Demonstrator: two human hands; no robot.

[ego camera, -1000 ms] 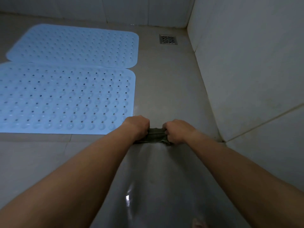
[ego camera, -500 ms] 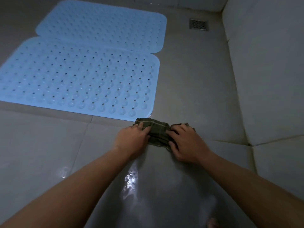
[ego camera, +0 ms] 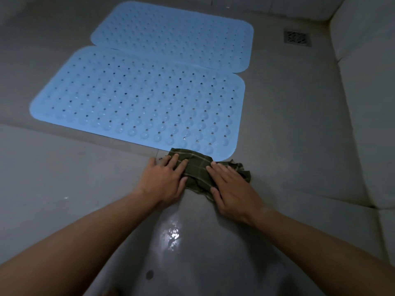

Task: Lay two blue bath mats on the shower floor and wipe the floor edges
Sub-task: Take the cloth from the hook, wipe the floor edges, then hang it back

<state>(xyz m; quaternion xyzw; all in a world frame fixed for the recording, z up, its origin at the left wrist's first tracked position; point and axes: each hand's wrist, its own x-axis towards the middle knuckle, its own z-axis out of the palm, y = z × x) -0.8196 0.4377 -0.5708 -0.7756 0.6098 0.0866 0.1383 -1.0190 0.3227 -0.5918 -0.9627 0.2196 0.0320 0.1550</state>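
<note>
Both hands flat — left hand [ego camera: 163,180], right hand [ego camera: 232,186] — pressing green checked cloth [ego camera: 197,169] on wet floor [ego camera: 288,129], touching near blue mat [ego camera: 136,103], far blue mat [ego camera: 173,35] behind.

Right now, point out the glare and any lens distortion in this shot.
Head view: dim, bluish light; one bright glare patch on the floor, nearer than the green cloth under the left hand and right hand; the wide lens bows the wall and the near mat.
</note>
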